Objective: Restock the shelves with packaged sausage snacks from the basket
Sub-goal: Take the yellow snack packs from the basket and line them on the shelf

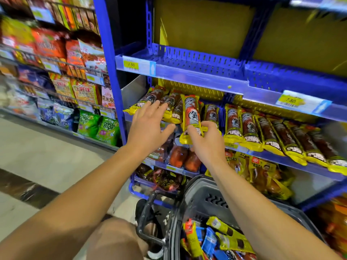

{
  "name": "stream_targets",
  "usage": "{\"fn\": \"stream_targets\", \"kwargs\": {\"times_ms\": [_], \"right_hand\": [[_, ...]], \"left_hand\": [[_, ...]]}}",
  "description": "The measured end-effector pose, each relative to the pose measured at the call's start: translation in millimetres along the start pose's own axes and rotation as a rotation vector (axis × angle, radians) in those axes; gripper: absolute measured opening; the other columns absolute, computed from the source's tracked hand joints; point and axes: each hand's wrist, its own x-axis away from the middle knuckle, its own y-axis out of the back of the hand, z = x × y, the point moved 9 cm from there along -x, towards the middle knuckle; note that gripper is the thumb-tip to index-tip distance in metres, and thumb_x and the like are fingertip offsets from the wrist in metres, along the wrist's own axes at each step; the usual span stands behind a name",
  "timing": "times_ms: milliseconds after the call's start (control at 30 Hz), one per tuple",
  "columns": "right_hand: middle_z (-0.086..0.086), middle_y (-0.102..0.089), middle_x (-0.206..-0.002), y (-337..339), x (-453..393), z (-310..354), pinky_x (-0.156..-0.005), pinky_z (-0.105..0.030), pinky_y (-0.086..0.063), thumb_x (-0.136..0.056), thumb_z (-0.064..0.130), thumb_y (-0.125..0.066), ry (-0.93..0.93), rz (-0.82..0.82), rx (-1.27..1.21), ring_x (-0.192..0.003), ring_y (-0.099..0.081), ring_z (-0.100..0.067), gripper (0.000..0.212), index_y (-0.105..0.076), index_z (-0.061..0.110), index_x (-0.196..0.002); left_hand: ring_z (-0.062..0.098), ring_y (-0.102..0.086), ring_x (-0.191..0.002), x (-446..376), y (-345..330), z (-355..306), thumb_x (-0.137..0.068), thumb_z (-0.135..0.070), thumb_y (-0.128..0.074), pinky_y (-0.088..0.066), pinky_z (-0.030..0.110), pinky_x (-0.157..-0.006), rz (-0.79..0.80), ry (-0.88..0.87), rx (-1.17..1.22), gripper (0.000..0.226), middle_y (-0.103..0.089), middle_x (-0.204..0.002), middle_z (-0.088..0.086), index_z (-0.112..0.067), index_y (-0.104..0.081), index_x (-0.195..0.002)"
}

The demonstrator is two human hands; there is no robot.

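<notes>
The right hand point(201, 139) grips a sausage pack point(191, 117) upright at the shelf point(281, 160) front, apparently to slot it into the row, while the left hand point(148, 126), fingers spread, steadies neighbouring packs point(169, 104); basket point(202, 201) below holds more.

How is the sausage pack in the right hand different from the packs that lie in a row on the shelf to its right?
The held pack, pinched by the right hand, stands nearly upright in the air; the row of packs lies flat on the blue shelf. The held pack shows a brighter red middle; the row looks dark brown. The held pack is single; the row lies side by side. Both have yellow edges.
</notes>
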Motion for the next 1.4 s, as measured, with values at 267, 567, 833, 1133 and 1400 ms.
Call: {"fn": "stream_targets", "kwargs": {"times_ms": [267, 567, 833, 1133, 1400], "right_hand": [[-0.005, -0.07, -0.096, -14, -39, 21, -0.079, -0.045, -0.056, -0.086, 0.07, -0.048, -0.017, 0.036, 0.148, -0.084, -0.07, -0.029, 0.071, -0.044, 0.018, -0.135], [-0.008, -0.064, -0.113, 3, -43, 47, -0.071, -0.037, -0.041, -0.095, 0.065, -0.039, 0.145, -0.042, 0.566, -0.103, -0.06, -0.036, 0.059, -0.051, 0.021, -0.133], [-0.002, -0.046, -0.148, -37, -36, 54, -0.11, -0.044, -0.031, -0.098, 0.044, -0.052, 0.579, 0.079, 0.713, -0.136, -0.038, -0.028, 0.052, -0.045, 0.028, -0.147], [-0.004, -0.045, -0.15, -41, -56, 47, -0.11, -0.047, -0.036, -0.098, 0.045, -0.05, 0.503, 0.09, 0.723, -0.136, -0.039, -0.033, 0.053, -0.043, 0.025, -0.147], [-0.008, -0.052, -0.145, 0, 32, 17, -0.115, -0.05, -0.032, -0.089, 0.048, -0.053, 0.632, 0.073, 0.556, -0.138, -0.041, -0.033, 0.065, -0.05, 0.013, -0.144]], "left_hand": [[0.025, -0.012, -0.149, -9, -8, 6, -0.092, -0.059, -0.045, -0.012, 0.048, -0.119, 0.057, -0.013, -0.094, 0.069, -0.024, -0.16, 0.004, -0.026, -0.03, -0.151], [0.025, -0.02, -0.147, -6, -10, 25, -0.091, -0.061, -0.031, -0.014, 0.046, -0.117, 0.023, 0.039, -0.012, 0.068, -0.031, -0.157, 0.003, -0.026, -0.037, -0.148], [0.026, -0.015, -0.148, -5, -16, 28, -0.09, -0.059, -0.032, -0.012, 0.049, -0.119, 0.014, 0.037, -0.042, 0.067, -0.026, -0.159, 0.005, -0.026, -0.039, -0.147], [0.027, -0.011, -0.149, -3, -21, 30, -0.092, -0.059, -0.032, -0.011, 0.052, -0.118, 0.018, 0.025, -0.081, 0.065, -0.025, -0.159, 0.004, -0.028, -0.038, -0.148], [0.031, -0.022, -0.146, 41, -25, -16, -0.091, -0.058, -0.034, -0.017, 0.055, -0.116, 0.042, -0.07, -0.026, 0.067, -0.035, -0.155, 0.008, -0.021, -0.045, -0.145]]}}
